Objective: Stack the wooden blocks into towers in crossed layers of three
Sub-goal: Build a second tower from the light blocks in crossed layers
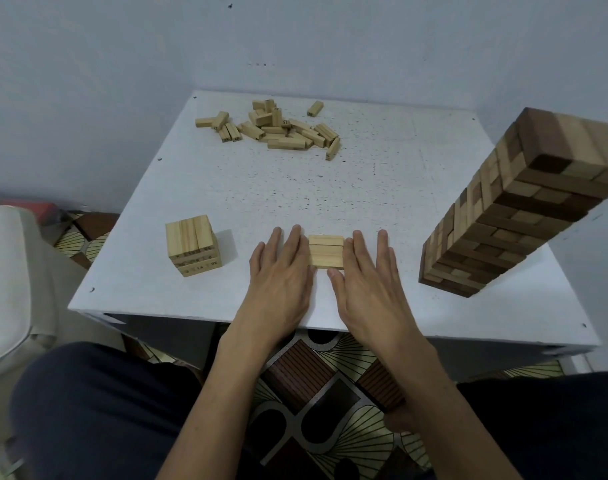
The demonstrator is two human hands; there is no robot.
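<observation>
Three pale wooden blocks (326, 251) lie side by side as one flat layer near the front of the white table (382, 188). My left hand (282, 271) lies flat with straight fingers against the layer's left end. My right hand (368, 275) lies flat with straight fingers against its right end. A short pale tower (193, 245) of a few crossed layers stands to the left. A pile of several loose pale blocks (282, 128) lies at the far side of the table.
A tall tower of mixed dark and light blocks (510, 216) stands at the table's right side. A pale chair (8, 278) sits to the left of the table. Patterned floor and my dark-trousered legs fill the foreground.
</observation>
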